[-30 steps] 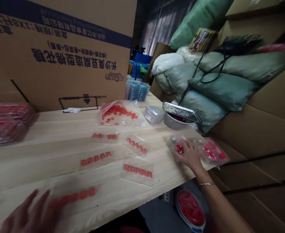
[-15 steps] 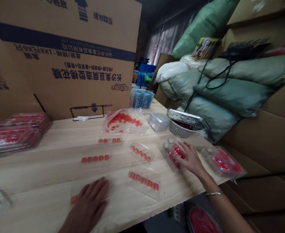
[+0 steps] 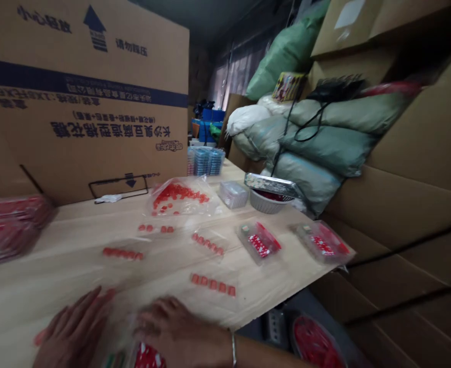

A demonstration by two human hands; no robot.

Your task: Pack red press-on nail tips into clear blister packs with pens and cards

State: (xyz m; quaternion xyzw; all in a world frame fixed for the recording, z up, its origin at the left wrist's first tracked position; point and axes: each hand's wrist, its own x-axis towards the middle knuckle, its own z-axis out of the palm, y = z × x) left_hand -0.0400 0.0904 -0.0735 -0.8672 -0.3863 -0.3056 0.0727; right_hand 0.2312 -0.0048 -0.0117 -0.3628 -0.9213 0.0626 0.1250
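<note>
My left hand [image 3: 74,329] lies with fingers stretched over a row of small red-orange cubes [image 3: 40,337], which it partly covers. Close beside it, my right hand [image 3: 177,327] grips a clear plastic packet [image 3: 147,356] holding a red, white-speckled piece; the frame's lower edge cuts it off and motion blurs it. Further up the table lie clear sheets with cube rows: one row [image 3: 122,253] at left, another [image 3: 208,244] in the middle, a third [image 3: 213,284] nearer. A shorter row [image 3: 155,228] sits behind. Similar packets [image 3: 259,241] [image 3: 323,244] rest at right.
An open clear bag of red cubes [image 3: 181,197] lies at the back, beside a clear tray stack [image 3: 233,194] and a grey basket [image 3: 267,202]. A large carton [image 3: 83,102] stands at left, near stacked red packets [image 3: 8,222]. Sacks [image 3: 321,138] and boxes line the right.
My right hand has moved from the packets at right to beside my left hand, bringing a packet along. A similar packet stays where it was. The view has shifted right.
</note>
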